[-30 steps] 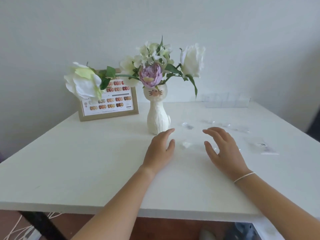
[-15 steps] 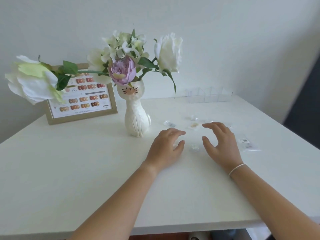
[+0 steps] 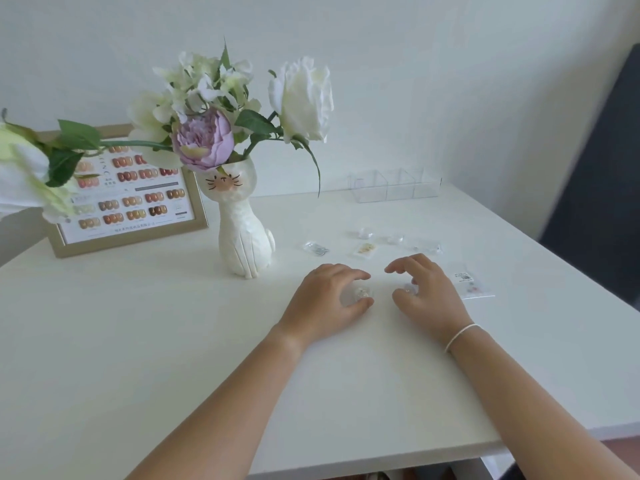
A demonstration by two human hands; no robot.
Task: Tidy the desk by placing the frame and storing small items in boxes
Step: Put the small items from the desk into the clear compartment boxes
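A gold picture frame (image 3: 131, 237) with a nail-colour chart stands at the back left, partly hidden by flowers. A clear divided box (image 3: 394, 187) sits at the back by the wall. Several small clear packets lie on the white desk (image 3: 138, 341), among them one with dark bits (image 3: 316, 248) and one with gold bits (image 3: 365, 250). My left hand (image 3: 325, 299) curls its fingers and thumb round a small clear packet (image 3: 361, 292). My right hand (image 3: 427, 292) curls over another small clear item (image 3: 410, 289), mostly hidden under the fingers.
A white cat-shaped vase (image 3: 246, 244) with white and purple flowers stands just left of my left hand. A flat labelled packet (image 3: 472, 287) lies right of my right hand. A dark chair (image 3: 606, 185) is beyond the desk's right edge.
Both hands have come closer together and their fingers have curled down over the small packets on the desk. The view has swung to the right.
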